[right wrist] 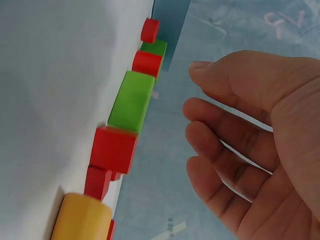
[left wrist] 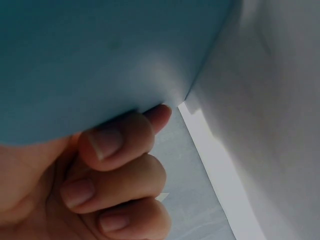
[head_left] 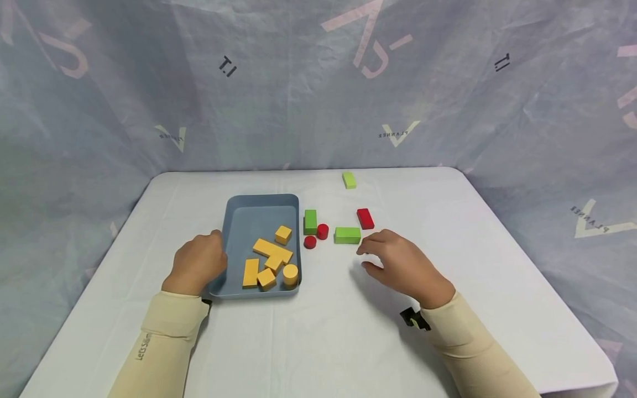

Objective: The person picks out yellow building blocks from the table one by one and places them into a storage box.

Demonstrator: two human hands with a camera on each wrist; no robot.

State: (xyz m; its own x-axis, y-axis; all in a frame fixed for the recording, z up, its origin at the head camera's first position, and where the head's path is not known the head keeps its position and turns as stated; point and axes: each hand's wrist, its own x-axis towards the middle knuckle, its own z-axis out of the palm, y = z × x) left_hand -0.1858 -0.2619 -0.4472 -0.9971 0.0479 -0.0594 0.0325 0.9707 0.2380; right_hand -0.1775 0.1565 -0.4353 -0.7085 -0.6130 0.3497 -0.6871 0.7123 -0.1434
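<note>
My left hand [head_left: 198, 261] grips the left wall of a blue-grey tray [head_left: 264, 200]; in the left wrist view its curled fingers [left wrist: 120, 185] lie against the tray wall [left wrist: 100, 75]. Yellow blocks [head_left: 272, 250] and a yellow cylinder [head_left: 291, 275] lie in the tray. My right hand [head_left: 402, 265] hovers above the table with loosely bent fingers, holding nothing. Nearest to it is a light green block [head_left: 347, 235], with a red block [head_left: 365, 219] just behind. In the right wrist view, a red block [right wrist: 114, 149] and a yellow cylinder [right wrist: 82, 217] also stand near this hand.
Right of the tray are a green block [head_left: 311, 221] and two red cylinders, one taller [head_left: 323, 231] and one flat [head_left: 310, 242]. Another light green block [head_left: 349, 180] lies near the back edge of the white-covered table [head_left: 318, 342]. A grey curtain [head_left: 298, 110] hangs behind.
</note>
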